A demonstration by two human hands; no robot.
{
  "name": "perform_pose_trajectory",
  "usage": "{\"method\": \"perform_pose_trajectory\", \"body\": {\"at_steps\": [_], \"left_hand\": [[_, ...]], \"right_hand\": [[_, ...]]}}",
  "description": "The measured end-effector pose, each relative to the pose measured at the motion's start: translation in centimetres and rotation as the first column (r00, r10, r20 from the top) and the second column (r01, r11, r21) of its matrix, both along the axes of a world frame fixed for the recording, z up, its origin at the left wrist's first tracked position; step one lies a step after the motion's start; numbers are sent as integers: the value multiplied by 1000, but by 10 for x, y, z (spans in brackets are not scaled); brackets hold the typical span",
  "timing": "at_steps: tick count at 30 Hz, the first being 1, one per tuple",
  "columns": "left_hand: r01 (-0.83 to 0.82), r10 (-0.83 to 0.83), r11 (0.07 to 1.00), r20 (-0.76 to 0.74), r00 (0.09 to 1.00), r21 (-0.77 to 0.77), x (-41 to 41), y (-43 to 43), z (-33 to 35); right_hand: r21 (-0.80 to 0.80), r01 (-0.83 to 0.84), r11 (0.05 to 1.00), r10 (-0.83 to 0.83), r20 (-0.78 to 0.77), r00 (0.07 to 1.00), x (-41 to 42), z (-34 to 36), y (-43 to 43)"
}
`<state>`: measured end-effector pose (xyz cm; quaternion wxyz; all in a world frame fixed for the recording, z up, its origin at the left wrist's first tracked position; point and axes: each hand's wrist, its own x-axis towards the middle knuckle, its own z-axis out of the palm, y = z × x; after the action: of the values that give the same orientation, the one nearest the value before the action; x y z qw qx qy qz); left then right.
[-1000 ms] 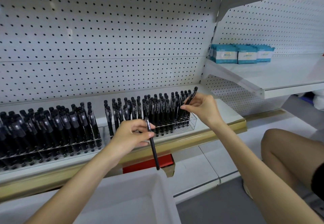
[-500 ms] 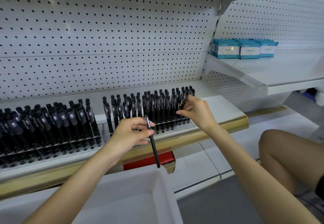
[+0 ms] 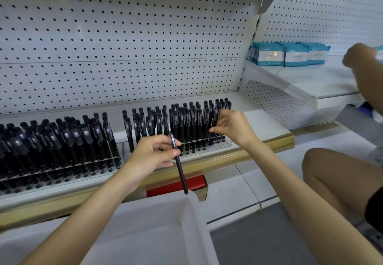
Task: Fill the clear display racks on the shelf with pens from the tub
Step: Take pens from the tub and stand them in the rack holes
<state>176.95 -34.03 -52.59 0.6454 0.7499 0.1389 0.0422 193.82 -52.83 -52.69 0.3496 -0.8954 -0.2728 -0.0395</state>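
Two clear display racks stand on the shelf: the left rack [image 3: 62, 169] is packed with black pens, and the right rack [image 3: 227, 141] holds several rows of them. My left hand [image 3: 153, 156] grips one black pen [image 3: 179, 167] that points down toward the white tub [image 3: 157, 219] below. My right hand [image 3: 232, 126] pinches a black pen [image 3: 215, 116] standing at the right end of the right rack, its tip down among the others.
White pegboard [image 3: 124, 47] backs the shelf, which has a gold front edge [image 3: 269, 142]. Blue-and-white boxes [image 3: 286, 54] sit on a higher shelf at right, where another person's hand [image 3: 358, 57] reaches. My bare knee [image 3: 335, 173] is at right. A red box [image 3: 178, 186] lies under the shelf.
My right hand has lowered its pen from above the rack down into the right end of the right rack. Another person's hand has come into view at the upper right.
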Motion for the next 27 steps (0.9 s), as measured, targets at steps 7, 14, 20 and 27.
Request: {"method": "perform_pose_trajectory", "body": {"at_steps": [7,14,20,27], "left_hand": [[-6,6,1000,0,1000,-4,-2,2,0],[-15,15,1000,6,1000,-25,-2,3,0],[-22,22,999,3,1000,-35,0,2,-1],[8,-7,999,34,999,-40,3,-4,8]], "right_hand": [[-66,-17,998,18,12,1000,0,-6,1],[-34,-23,999,23,-8,1000,2,-8,-1],[33,-7,999,8,-28,1000,-3,-7,-11],[236,-124,964,193,-299,935,-51,0,-22]]}}
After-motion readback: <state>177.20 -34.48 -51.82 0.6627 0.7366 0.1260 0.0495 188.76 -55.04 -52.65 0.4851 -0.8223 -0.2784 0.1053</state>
